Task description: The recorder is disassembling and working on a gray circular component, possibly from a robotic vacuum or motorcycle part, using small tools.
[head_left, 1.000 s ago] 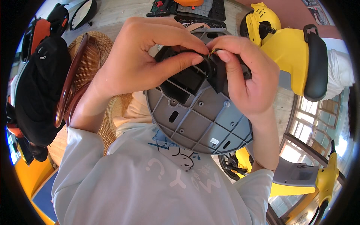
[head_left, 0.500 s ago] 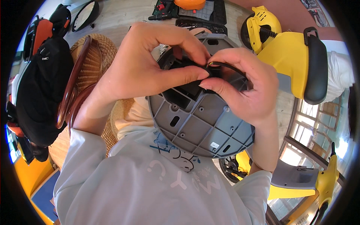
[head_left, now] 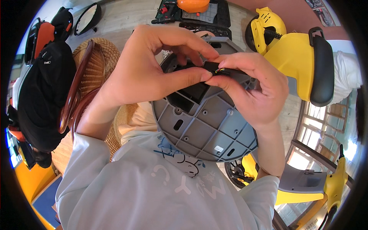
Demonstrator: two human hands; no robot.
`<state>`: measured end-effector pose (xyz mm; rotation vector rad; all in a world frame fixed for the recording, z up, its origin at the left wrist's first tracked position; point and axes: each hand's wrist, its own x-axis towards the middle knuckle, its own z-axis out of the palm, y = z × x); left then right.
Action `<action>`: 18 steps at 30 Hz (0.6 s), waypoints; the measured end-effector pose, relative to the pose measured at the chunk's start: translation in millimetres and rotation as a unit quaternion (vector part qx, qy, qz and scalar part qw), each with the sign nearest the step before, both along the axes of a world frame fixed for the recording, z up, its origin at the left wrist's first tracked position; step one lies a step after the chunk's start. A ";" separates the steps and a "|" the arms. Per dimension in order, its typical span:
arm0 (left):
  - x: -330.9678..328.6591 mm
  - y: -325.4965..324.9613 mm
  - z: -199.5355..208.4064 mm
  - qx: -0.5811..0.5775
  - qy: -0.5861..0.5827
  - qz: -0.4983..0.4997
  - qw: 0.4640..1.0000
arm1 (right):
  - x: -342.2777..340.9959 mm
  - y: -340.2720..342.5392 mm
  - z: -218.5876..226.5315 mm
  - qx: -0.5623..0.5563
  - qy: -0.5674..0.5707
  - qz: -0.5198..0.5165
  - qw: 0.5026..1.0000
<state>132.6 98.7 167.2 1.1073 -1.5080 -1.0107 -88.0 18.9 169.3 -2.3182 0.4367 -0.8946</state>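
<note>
A round grey plastic panel (head_left: 209,130), with its ribbed underside up, rests over my lap. It has screw posts, slots and a dark recess (head_left: 197,92) near its middle. Above that recess the fingertips of both my hands meet. A black cable (head_left: 219,71), showing thin coloured wires, is pinched between the thumb and fingers of my right hand (head_left: 262,90). My left hand (head_left: 147,71) closes its thumb and index finger at the cable's end, on a small black piece mostly hidden by the fingers. Its other fingers curl over the recess.
A wicker chair (head_left: 97,63) with a black bag (head_left: 44,92) beyond it stands at left. On the floor ahead lies an open tool case (head_left: 220,17) with an orange object (head_left: 193,4). Yellow scooters (head_left: 289,57) stand at right, near a glass door (head_left: 326,126).
My right fingers have shifted up and closed in around the cable, whose loop is now mostly covered. The coloured wires show more. The panel has moved slightly left.
</note>
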 end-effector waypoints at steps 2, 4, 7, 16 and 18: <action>-2.9 1.7 2.1 -0.030 -0.065 0.035 0.997 | 0.0 0.2 0.6 -0.005 0.008 0.000 1.000; -2.1 1.3 -1.2 -0.046 -0.069 0.044 0.996 | 4.4 2.5 4.2 0.108 0.022 -0.010 0.994; 1.7 -1.1 -5.1 -0.067 -0.043 0.045 0.996 | 3.7 6.4 1.3 0.118 0.023 -0.022 0.992; 9.3 -9.2 -2.4 -0.126 -0.048 0.002 0.991 | 3.9 12.7 -5.7 0.107 -0.046 -0.012 0.993; 10.0 -8.5 -1.9 -0.132 -0.058 -0.003 0.990 | 0.2 8.6 -10.0 0.075 -0.036 0.000 0.997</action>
